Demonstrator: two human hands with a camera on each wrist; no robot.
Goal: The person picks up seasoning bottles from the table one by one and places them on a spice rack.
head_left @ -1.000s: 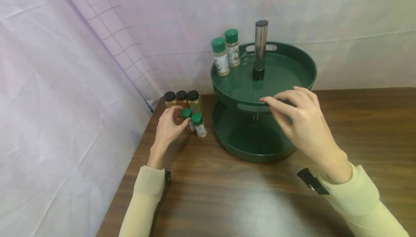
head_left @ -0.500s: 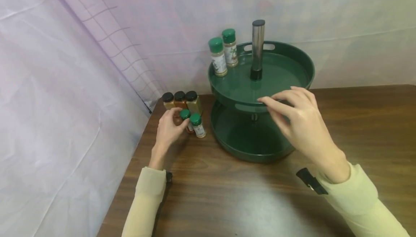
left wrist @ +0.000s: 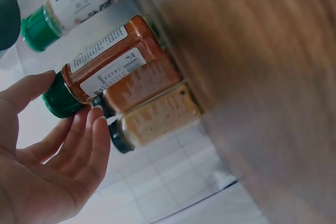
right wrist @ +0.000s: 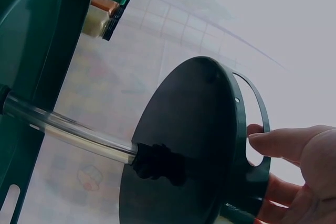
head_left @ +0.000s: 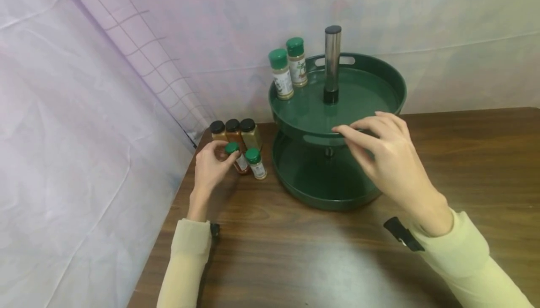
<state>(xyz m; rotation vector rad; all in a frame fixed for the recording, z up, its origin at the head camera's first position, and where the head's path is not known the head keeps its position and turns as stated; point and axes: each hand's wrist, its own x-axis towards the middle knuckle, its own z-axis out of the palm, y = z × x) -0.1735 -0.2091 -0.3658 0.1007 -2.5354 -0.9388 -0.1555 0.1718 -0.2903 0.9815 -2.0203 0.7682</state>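
Note:
My left hand (head_left: 212, 166) pinches the green cap of a spice jar with reddish-brown contents (left wrist: 118, 61), thumb on one side and fingers on the other. In the head view that jar tilts slightly. Close to its right stands another green-capped jar (head_left: 257, 165) with pale contents. My right hand (head_left: 386, 158) holds the near rim of the upper tray of a green two-tier turntable (head_left: 358, 92); in the right wrist view, the thumb (right wrist: 278, 140) lies at the handle slot. Two taller green-capped shakers (head_left: 282, 78) stand on that tray's left side.
Three black-capped spice jars (head_left: 249, 134) stand in a row behind the left hand. A metal post (head_left: 333, 59) rises through the upper tray. The lower tray (head_left: 325, 191) sits on the wooden table (head_left: 295, 251). Pale sheets hang behind and at the left.
My left hand has shifted slightly left with the reddish-brown jar, which now tilts and stands farther from the pale jar. My right hand keeps its hold on the tray rim.

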